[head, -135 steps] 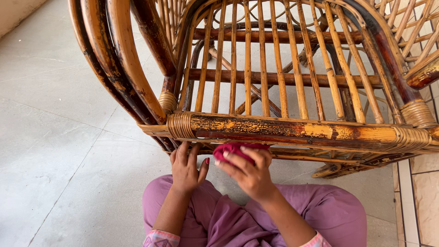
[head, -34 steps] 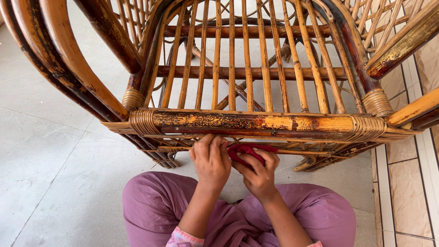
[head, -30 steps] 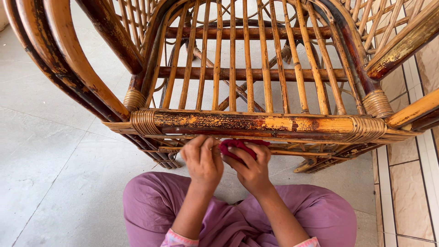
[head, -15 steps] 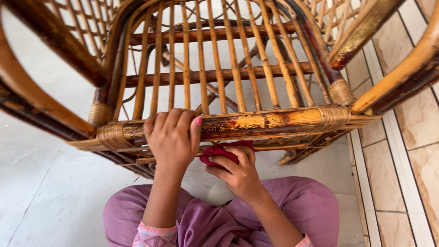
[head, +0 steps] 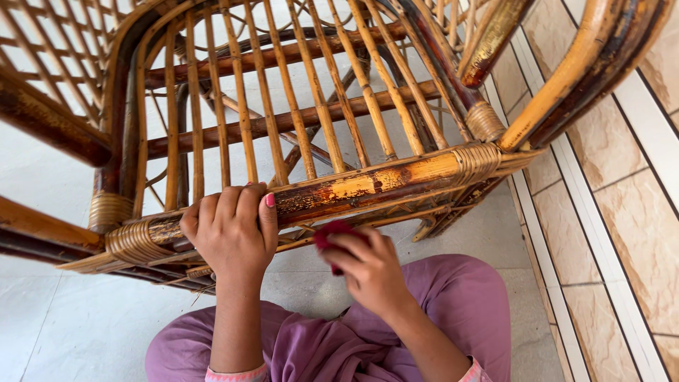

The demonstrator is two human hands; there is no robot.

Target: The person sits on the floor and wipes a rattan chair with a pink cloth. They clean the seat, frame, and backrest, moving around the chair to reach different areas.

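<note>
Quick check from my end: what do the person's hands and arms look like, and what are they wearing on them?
Both hands are bare, with no gloves, rings or bracelets in view. The left hand has pink polish on the one nail that shows; the right hand shows no nails clearly. The forearms are uncovered down to pink, patterned sleeve cuffs at the bottom edge of the picture.

A person seated on the floor grips the front rail of a brown woven cane chair [head: 368, 185] with the left hand [head: 230, 230].

The left hand's fingers curl over the glossy, worn rail beside a wrapped cane binding [head: 134, 240], while the right hand [head: 371, 272] clutches a small dark red cloth [head: 332, 232] just under the rail. Purple trousers [head: 453, 304] cover the crossed legs on the pale tiled floor [head: 71, 325]; beige wall tiles [head: 608, 141] run along the right.
</note>
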